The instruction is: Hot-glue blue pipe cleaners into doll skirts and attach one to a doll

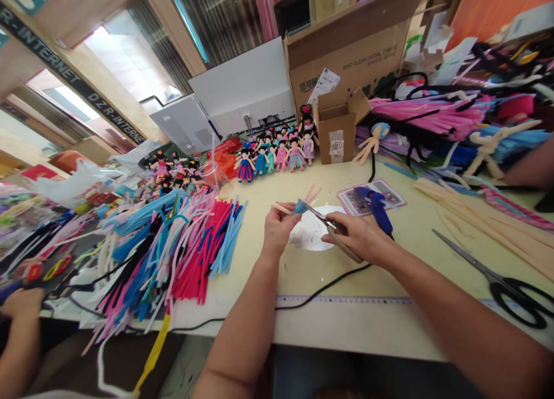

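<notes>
Between the fingers of my left hand (279, 224) is a small pipe-cleaner doll (299, 206) with a light-blue body and beige limbs that stick out at both ends. My right hand (357, 236) is closed round the handles of a pair of scissors (319, 214). The scissor blades reach left to the blue part of the doll and seem to touch it; whether they are cutting cannot be made out. Beneath both hands lies a white round sheet (309, 237). Just past my right hand rests a blue glue gun (375, 205) on a printed card (346, 200).
Bundles of coloured pipe cleaners (190, 254) cover the left side. Finished dolls (277, 153) stand at the back beside a small carton (335, 133). Black-handled scissors (497, 280) and beige strips (485, 226) lie right. A black cable (329, 284) crosses the front. Another person's hand (26, 301) is far left.
</notes>
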Demonstrator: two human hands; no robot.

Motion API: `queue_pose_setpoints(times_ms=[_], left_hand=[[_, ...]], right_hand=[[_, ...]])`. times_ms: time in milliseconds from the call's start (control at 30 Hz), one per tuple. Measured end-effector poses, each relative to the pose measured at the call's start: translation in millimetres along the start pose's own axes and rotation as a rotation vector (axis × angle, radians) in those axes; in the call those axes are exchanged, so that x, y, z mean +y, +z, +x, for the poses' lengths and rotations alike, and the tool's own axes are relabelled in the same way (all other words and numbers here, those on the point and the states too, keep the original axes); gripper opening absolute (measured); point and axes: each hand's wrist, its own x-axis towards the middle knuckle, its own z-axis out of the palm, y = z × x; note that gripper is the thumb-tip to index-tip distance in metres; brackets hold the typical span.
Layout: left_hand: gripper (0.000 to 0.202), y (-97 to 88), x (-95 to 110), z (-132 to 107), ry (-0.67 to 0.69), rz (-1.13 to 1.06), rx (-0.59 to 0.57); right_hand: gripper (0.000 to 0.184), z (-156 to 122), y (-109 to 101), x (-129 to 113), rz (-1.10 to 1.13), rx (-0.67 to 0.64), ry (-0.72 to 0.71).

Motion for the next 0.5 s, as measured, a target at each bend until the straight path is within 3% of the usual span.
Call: queue_pose_setpoints(times_ms=[267, 500], left_hand=[[0.028, -1.3, 0, 2, -0.01, -0.041, 0.031], [0.025, -4.6, 2, 3, 0.075, 0.045, 0.066]], right_hand=[[0.037, 3, 9, 12, 0.261, 0.059, -0.049], [0.045, 4, 8, 11, 0.545, -0.119, -0.023]])
